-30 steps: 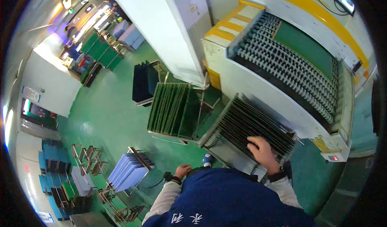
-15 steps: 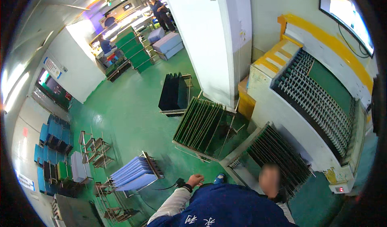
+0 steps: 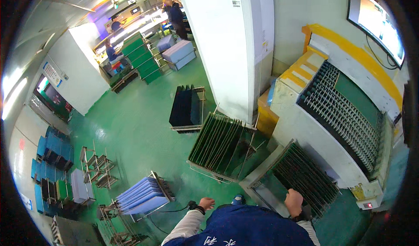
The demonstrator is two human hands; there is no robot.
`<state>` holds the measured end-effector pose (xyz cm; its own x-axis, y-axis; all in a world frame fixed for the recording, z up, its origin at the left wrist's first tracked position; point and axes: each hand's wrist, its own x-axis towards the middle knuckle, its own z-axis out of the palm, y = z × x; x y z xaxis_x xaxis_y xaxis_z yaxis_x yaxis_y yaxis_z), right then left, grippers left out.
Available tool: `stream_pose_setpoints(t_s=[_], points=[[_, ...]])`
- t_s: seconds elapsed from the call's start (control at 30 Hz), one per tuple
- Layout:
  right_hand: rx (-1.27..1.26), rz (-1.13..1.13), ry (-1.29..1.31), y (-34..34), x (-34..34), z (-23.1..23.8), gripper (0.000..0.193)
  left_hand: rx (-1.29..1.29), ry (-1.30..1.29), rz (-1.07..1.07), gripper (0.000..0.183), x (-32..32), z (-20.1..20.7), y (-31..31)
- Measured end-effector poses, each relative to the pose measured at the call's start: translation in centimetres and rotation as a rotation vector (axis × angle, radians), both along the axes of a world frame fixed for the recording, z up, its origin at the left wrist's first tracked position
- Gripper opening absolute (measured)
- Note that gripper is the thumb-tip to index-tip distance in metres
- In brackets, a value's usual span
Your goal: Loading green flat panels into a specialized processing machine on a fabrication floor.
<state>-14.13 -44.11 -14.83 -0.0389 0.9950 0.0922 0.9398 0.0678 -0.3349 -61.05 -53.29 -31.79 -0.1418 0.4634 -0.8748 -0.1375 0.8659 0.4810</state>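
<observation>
My left hand (image 3: 207, 203) hangs low in front of my body, fingers slightly bent and apart, holding nothing I can see. A black band (image 3: 198, 209) circles that wrist. Nearest to it on the left is a metal rack of upright pale blue panels (image 3: 142, 197). My right hand (image 3: 293, 201) is closed, its fingers curled in, with no object showing in it. In the picture it overlaps the near side of a rack of thin dark boards (image 3: 305, 176); I cannot tell whether they touch. A black band (image 3: 304, 213) is at the right wrist too.
Ahead stand a rack of dark green boards (image 3: 216, 145) and one of black panels (image 3: 185, 108), beside a tall white cabinet (image 3: 222, 40). A roller conveyor machine (image 3: 345, 110) fills the right. Bare metal racks (image 3: 98, 167) stand left. People (image 3: 175, 18) work far back.
The view has shifted a little. My left hand sits lower and farther left in it. My right hand, blurred before, now shows sharply. The standing person at the back has changed posture.
</observation>
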Motion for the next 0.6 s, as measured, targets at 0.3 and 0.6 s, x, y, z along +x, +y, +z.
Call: stream_pose_setpoints(t_s=[0.3,0.6], points=[[-0.001,0.025,0.074,0.0,1.9,3.3,0.013,0.115,-0.097,-0.135,0.033,4.7,-0.4,5.6],[-0.001,-0.049,0.451,0.0,3.7,18.6,0.008,0.015,-0.141,-0.157,0.022,4.3,-0.4,5.3]])
